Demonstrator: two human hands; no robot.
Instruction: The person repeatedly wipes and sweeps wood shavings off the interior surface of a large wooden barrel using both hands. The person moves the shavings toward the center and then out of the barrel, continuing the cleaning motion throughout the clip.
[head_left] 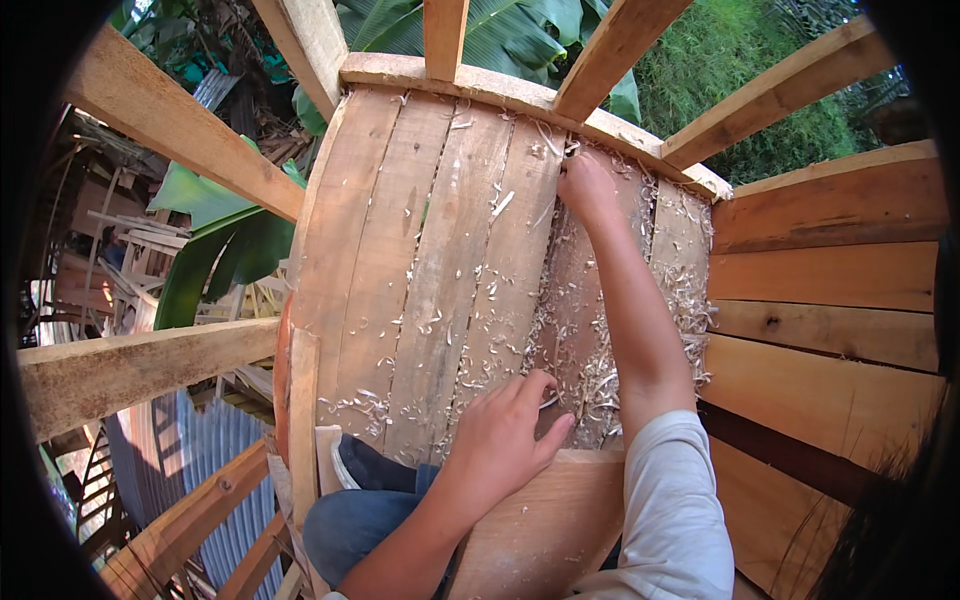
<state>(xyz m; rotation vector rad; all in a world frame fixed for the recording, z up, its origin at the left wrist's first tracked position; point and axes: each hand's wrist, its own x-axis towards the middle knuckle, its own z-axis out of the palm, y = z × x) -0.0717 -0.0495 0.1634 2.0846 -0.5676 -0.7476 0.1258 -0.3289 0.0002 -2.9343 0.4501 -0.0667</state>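
Left grip (pixel 500 435) presses shaving-strewn planks (pixel 440 260); right grip (pixel 585 185) touches their far end.

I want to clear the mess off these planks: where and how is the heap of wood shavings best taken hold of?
Probably pinch or scoop the wood shavings from above, where they lie thickest along the gap between planks, between the left hand and right hand. They are loose, thin curls lying flat, so no single piece gives a firm grip.

Plank floor (pixel 420 250): pale, rough boards laid lengthwise, gaps between, strewn with curled shavings (pixel 590 330). Shavings thickest along the right boards. Small metal tool (pixel 549 400) mostly hidden under the near fingers.
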